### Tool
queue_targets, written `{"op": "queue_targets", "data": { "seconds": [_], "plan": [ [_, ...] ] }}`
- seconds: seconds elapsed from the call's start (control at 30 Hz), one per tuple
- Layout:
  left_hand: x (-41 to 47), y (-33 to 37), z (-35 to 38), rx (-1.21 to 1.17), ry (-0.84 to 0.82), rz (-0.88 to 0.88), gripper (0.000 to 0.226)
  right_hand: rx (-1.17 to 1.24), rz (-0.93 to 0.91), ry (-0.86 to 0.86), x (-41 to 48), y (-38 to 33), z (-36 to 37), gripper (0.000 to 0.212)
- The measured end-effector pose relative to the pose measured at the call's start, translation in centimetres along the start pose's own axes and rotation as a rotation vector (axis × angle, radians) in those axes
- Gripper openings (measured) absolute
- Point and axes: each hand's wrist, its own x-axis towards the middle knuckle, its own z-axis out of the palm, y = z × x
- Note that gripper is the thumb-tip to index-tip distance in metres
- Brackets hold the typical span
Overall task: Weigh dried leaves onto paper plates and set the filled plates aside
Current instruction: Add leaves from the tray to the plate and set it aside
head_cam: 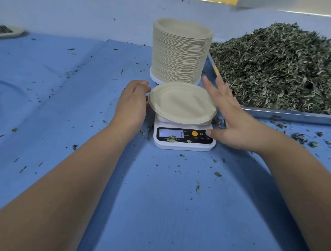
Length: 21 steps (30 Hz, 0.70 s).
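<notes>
A blue cloth (161, 206) lay spread beneath the left hand (131, 105) and the right hand (238, 121), creased out beyond the left hand. A metal tray (286, 114) sat just past the right hand, and a yellow strip (222, 1) showed far beyond it.

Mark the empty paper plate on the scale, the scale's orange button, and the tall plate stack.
Empty beige paper plate (180, 102): head view, centre of its dish.
Round orange scale button (194, 133): head view, middle of the button.
Tall stack of beige paper plates (179, 57): head view, ribbed side of the stack.
</notes>
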Motion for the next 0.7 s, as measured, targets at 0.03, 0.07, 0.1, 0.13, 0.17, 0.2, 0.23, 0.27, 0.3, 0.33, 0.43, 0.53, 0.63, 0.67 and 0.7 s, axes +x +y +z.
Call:
{"op": "queue_targets", "data": {
  "seconds": [0.03, 0.07, 0.1, 0.13, 0.17, 0.2, 0.23, 0.27, 0.3, 0.33, 0.43, 0.53, 0.63, 0.67, 0.7],
  "plan": [
    [0.0, 0.0, 0.0, 0.001, -0.002, 0.0, 0.018, 0.003, 0.009, 0.001, 0.1, 0.0, 0.0, 0.123],
    [0.0, 0.0, 0.0, 0.003, -0.005, 0.001, 0.018, 0.005, 0.016, -0.001, 0.2, -0.1, 0.0, 0.123],
    [-0.1, 0.0, 0.0, 0.007, -0.009, 0.004, 0.018, 0.006, 0.019, -0.005, 0.2, -0.2, 0.0, 0.124],
    [-0.2, 0.0, 0.0, 0.009, -0.01, 0.006, 0.018, 0.01, 0.023, -0.01, 0.2, -0.1, 0.1, 0.123],
    [-0.2, 0.0, 0.0, 0.009, -0.009, 0.007, 0.018, 0.016, 0.032, -0.017, 0.2, 0.0, 0.2, 0.123],
    [-0.3, 0.1, 0.1, 0.01, -0.006, 0.007, 0.018, 0.021, 0.042, -0.024, 0.1, 0.1, 0.2, 0.121],
    [-0.3, 0.1, 0.1, 0.012, -0.003, 0.009, 0.018, 0.029, 0.043, -0.023, -0.1, 0.2, 0.3, 0.117],
    [-0.3, 0.0, 0.1, 0.012, 0.0, 0.011, 0.018, 0.056, 0.033, -0.002, -0.3, 0.1, 0.3, 0.112],
    [-0.3, 0.0, 0.1, 0.006, 0.0, 0.01, 0.018, 0.12, 0.015, 0.048, -0.5, 0.1, 0.3, 0.105],
    [-0.2, 0.0, 0.0, -0.006, 0.002, 0.002, 0.019, 0.214, 0.005, 0.125, -0.6, 0.0, 0.2, 0.099],
    [0.2, 0.0, 0.0, -0.055, 0.016, -0.022, 0.02, 0.312, 0.074, 0.415, -0.6, 0.5, -0.4, 0.078],
    [0.3, -0.3, 0.0, -0.063, 0.026, -0.014, 0.02, 0.01, 0.199, 0.482, 0.3, 2.3, -0.8, 0.05],
    [0.6, -0.5, 0.0, -0.072, 0.012, -0.031, 0.021, -0.26, 0.304, 0.387, 1.7, 4.3, -1.2, 0.044],
    [0.6, -0.5, 0.1, -0.082, 0.008, -0.047, 0.021, -0.307, 0.332, 0.363, 2.4, 4.9, -1.5, 0.047],
    [0.7, -0.4, 0.1, -0.087, 0.008, -0.062, 0.022, -0.326, 0.365, 0.332, 3.1, 5.2, -2.0, 0.051]
  ]
}}
